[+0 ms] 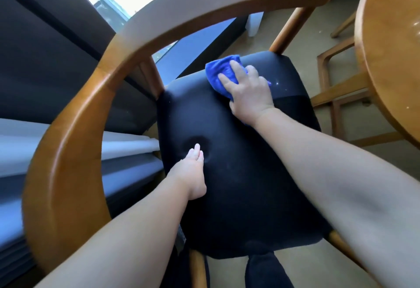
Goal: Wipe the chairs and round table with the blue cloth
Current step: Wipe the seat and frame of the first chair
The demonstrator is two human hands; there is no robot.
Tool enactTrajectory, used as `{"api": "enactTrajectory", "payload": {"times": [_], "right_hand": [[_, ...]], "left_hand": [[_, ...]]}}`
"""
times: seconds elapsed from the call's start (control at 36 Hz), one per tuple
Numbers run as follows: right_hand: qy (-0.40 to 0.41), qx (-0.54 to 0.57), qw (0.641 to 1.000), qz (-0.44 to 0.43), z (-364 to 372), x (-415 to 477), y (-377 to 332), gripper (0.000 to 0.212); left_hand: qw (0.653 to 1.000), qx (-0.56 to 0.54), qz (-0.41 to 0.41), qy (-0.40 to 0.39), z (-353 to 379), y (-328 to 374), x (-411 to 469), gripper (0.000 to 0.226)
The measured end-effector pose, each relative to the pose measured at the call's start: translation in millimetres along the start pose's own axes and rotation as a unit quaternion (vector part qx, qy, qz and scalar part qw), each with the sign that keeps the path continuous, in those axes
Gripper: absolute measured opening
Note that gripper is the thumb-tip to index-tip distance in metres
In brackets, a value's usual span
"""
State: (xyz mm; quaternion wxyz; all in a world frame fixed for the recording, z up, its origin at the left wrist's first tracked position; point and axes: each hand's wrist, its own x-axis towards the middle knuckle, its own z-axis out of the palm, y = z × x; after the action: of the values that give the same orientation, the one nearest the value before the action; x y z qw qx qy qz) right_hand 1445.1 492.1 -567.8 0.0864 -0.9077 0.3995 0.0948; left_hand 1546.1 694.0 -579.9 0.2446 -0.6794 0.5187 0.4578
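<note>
A wooden chair with a curved backrest [75, 128] and a black padded seat [238, 174] fills the view. My right hand [247, 90] lies flat on the blue cloth [218, 69], pressing it onto the far part of the seat. My left hand [193, 167] presses straight fingers into the seat's middle left, denting the cushion. The round wooden table [386, 49] stands at the right edge.
A second wooden chair frame [336, 97] stands under the table at the right. A window and dark wall panels [45, 49] lie behind the chair on the left. Beige floor [306, 265] shows in front of the seat.
</note>
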Motion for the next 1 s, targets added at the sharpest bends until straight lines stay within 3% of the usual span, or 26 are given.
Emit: {"api": "enactTrajectory", "payload": {"times": [0.08,0.56,0.83,1.0], "right_hand": [[-0.061,-0.026,0.998,0.02,19,3,-18,0.071],[-0.058,-0.043,0.997,-0.02,27,-2,35,0.067],[-0.044,0.02,0.99,0.134,21,-36,122,0.075],[-0.096,-0.008,0.942,0.322,22,-76,178,0.058]], "left_hand": [[1.0,0.002,0.001,0.008,2,0,0,0.087],[1.0,-0.013,0.01,0.024,-3,0,-6,0.087],[1.0,-0.001,0.012,0.018,-6,1,-7,0.084],[1.0,-0.019,0.002,0.018,0,3,-5,0.086]]}}
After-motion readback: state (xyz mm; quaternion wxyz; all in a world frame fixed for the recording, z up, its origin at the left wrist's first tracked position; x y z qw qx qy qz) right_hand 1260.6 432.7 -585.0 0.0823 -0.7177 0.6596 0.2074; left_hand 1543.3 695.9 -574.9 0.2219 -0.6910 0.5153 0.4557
